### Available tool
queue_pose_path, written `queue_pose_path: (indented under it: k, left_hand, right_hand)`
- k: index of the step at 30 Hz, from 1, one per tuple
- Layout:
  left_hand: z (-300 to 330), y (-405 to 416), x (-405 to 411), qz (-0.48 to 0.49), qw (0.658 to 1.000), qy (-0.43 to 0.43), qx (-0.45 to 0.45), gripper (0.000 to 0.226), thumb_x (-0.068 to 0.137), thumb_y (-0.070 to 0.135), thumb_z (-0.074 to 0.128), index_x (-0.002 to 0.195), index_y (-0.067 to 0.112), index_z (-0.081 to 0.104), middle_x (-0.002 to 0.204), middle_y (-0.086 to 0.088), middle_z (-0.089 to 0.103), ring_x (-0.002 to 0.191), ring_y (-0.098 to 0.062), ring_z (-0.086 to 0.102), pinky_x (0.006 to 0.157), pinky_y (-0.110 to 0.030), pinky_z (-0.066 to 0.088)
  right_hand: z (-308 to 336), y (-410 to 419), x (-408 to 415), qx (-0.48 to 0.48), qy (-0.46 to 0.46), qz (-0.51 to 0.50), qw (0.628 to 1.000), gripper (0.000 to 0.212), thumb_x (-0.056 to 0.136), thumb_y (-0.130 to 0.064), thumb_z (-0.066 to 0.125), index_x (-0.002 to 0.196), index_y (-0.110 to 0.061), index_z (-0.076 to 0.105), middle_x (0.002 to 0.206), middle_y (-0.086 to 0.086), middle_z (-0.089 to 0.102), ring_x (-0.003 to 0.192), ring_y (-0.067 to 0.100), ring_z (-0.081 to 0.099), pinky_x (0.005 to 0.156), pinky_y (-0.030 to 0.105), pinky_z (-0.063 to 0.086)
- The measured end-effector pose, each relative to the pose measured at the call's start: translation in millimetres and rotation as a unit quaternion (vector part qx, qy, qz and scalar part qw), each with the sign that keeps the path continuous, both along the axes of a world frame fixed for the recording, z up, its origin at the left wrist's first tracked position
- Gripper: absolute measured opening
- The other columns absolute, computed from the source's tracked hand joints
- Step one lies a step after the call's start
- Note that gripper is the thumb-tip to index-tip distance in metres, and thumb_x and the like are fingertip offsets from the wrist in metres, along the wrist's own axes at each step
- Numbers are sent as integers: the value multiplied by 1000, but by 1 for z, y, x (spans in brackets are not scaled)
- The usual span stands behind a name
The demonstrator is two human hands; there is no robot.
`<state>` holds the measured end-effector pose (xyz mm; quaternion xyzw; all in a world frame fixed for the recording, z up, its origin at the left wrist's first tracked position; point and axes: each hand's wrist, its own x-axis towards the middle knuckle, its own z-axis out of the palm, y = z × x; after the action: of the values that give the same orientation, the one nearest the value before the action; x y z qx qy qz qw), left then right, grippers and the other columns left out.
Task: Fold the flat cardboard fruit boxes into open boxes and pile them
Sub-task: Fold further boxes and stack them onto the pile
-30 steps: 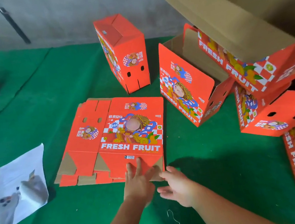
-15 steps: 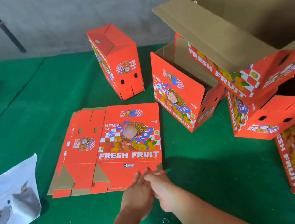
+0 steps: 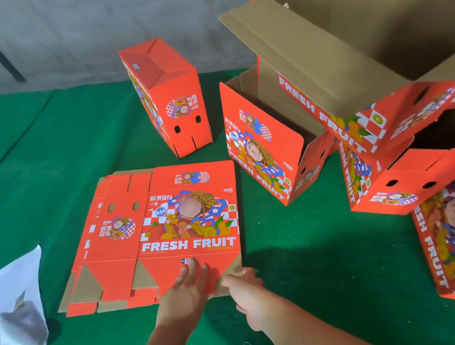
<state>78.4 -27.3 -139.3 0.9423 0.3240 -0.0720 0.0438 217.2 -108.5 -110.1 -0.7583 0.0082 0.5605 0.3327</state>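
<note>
Flat box lying at centre on green tabletop. Left hand spread flat on its 6 o'clock flap; right hand pinching near corner. Folded boxes piled at 2 o'clock.

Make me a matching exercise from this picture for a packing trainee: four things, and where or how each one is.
Things:
1. flat box
2. closed box
3. white sheet
4. left hand

Places or states:
A. standing upright near the wall
B. lying at the left edge of the green cloth
C. fingers resting on a bottom flap
D. lying unfolded in the middle

Pairs: 1-D, 2-A, 3-B, 4-C
</note>
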Motion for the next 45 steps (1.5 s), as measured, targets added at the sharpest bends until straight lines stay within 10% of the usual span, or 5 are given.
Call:
queue_pose_path:
  k: [4, 8, 14, 28, 45]
  left_hand:
    - [15, 0, -2, -25, 992, -109, 64, 58, 60, -5, 92, 113, 11, 77, 117, -6, 77, 99, -26, 77, 70, -40, 65]
    - [34, -13, 11, -35, 967, -234, 91, 12, 87, 15, 69, 96, 17, 77, 83, 4, 76, 71, -22, 73, 61, -35, 59]
    - [67, -31, 37, -26, 939, -317, 129, 17, 85, 7, 65, 94, 21, 59, 79, 3, 59, 73, -29, 55, 65, -38, 31]
    - [114, -42, 27, 73, 949, -305, 3, 28, 85, 14, 80, 112, 20, 78, 102, -6, 69, 91, -41, 65, 81, -49, 51]
    - [223, -65, 46, 103, 723, -492, -474, 26, 84, 29, 79, 97, 6, 76, 97, -21, 72, 85, -20, 59, 79, -35, 43]
  right_hand:
    - [12, -6, 7, 52, 41, -78, 995, 27, 106, -38, 51, 121, -15, 52, 111, 9, 66, 84, 15, 59, 78, 28, 52]
    - [31, -19, 19, 103, 51, -98, 989, 17, 106, -33, 52, 108, -17, 58, 100, 8, 74, 77, 21, 71, 62, 26, 56]
    - [61, -71, 50, 212, -84, -8, 974, 17, 106, -16, 46, 111, -28, 56, 92, 3, 75, 60, 23, 72, 48, 25, 48]
    - [103, -147, 147, 201, -386, 23, 900, 25, 94, -11, 62, 87, -35, 64, 83, -9, 73, 57, 10, 69, 47, 29, 56]
    - [213, -214, 167, 251, -615, 91, 742, 29, 98, -15, 58, 118, -36, 56, 73, -31, 60, 63, -8, 56, 50, 19, 34]
